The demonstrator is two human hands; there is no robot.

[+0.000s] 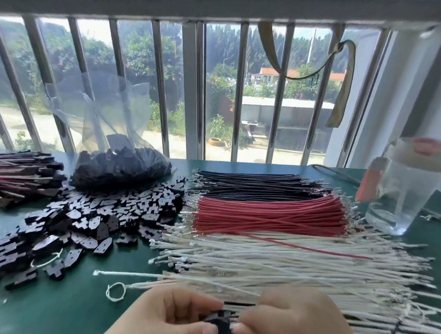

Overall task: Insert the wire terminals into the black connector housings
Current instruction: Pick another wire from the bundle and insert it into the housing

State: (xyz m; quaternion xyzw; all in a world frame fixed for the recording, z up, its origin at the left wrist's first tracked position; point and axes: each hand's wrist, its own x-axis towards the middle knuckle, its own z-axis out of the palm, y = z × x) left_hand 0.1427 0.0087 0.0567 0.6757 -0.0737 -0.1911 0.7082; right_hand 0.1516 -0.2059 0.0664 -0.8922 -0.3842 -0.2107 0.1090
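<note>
The left hand [169, 322] is pinching a black housing [220, 323] at the near edge; the right hand [288, 320] is pinching a wire at it, beside the white wires [284, 263].

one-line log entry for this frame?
stage: inserting | left hand: grips housing | right hand: pinches wire at housing | stock: white wires, loose housings

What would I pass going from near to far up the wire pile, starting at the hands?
Black housing pinched between the left hand and right hand → white wires → red wires → black wires → window bars.
</note>
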